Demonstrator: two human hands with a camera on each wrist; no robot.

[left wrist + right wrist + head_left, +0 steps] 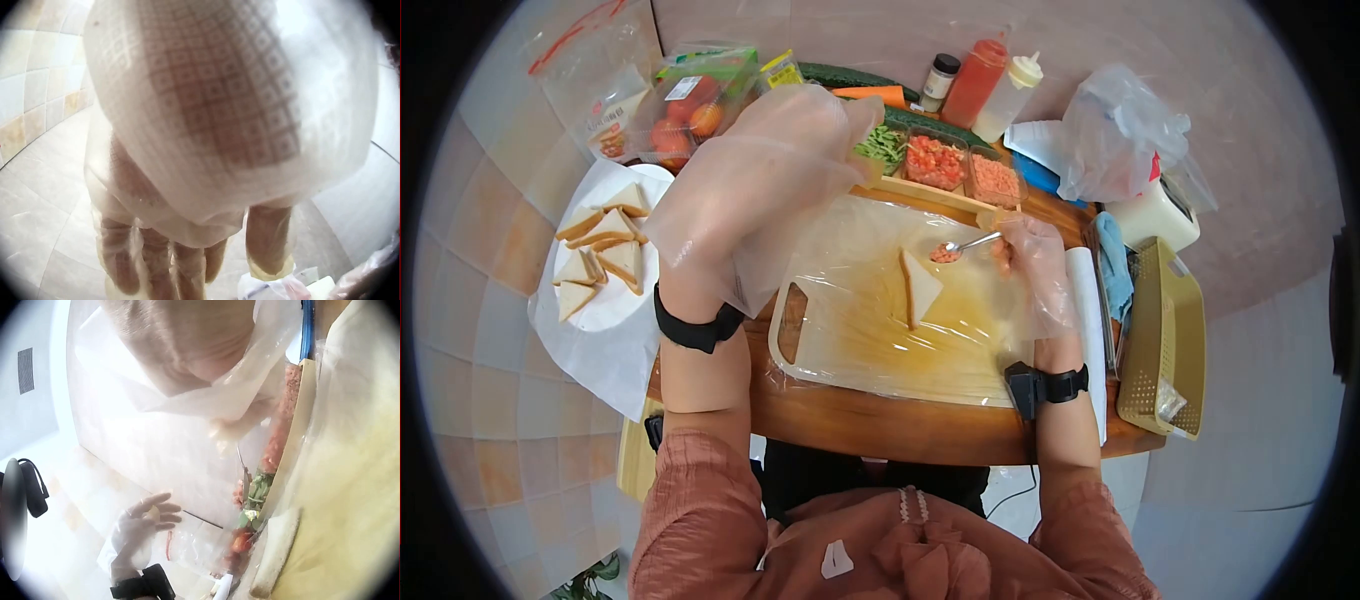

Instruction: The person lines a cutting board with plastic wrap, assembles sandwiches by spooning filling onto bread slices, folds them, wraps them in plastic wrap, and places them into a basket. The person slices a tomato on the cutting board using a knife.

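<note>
A loose clear plastic glove covers each hand. My right hand (1037, 260) grips a metal spoon (978, 241) whose bowl carries small pinkish-orange diced pieces (944, 255). Just left of and below that bowl, a white triangle of bread with brown crust (921, 288) lies on the film-covered cutting board (850, 376). Raised above the board's left side is my left hand (775, 150), holding nothing. Its fingers (159, 262) extend loosely in the left wrist view, and in the right wrist view this hand (147, 519) appears with spread fingers.
Behind the board stand tubs of chopped greens (882, 148), red dice (935, 160) and pinkish dice (996, 180). A red squeeze bottle (975, 84) stands farther back. Bread triangles lie on a white plate (600, 310) at left; a yellow basket (1170, 350) is at right.
</note>
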